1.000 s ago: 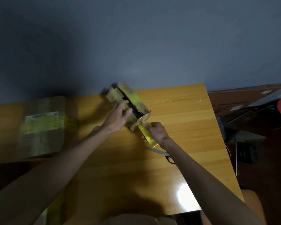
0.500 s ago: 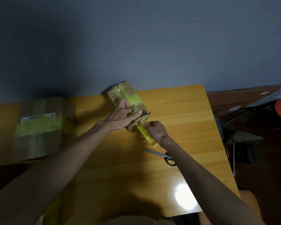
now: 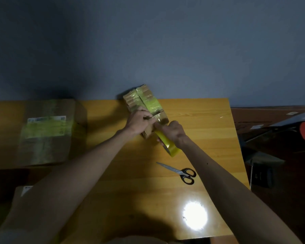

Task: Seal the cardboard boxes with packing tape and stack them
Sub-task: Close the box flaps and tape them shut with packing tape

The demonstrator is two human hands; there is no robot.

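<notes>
A yellow wooden desk (image 3: 201, 124) stands against a grey-blue wall (image 3: 148, 50) in dim light, with a bright lamp reflection on the varnish near the front edge. The left hand (image 3: 139, 122) lies on the near end of a small cardboard box (image 3: 145, 101). Its fingers are curled over the top face, gripping the box where a glossy strip of tape crosses it. The box lies at an angle on the desk and runs away from that hand toward the wall, with yellow-green tape along its top seam. The right hand (image 3: 173, 131), just beside the left and touching the box's near corner, is closed around a yellow tape roll (image 3: 170, 147), which juts out below the palm toward the person. Scissors (image 3: 180, 172) lie flat on the desk, nearer the person than the right hand, with blades closed. Well out to the left of the left hand sits a larger cardboard box (image 3: 46, 132), taped across the top.
</notes>
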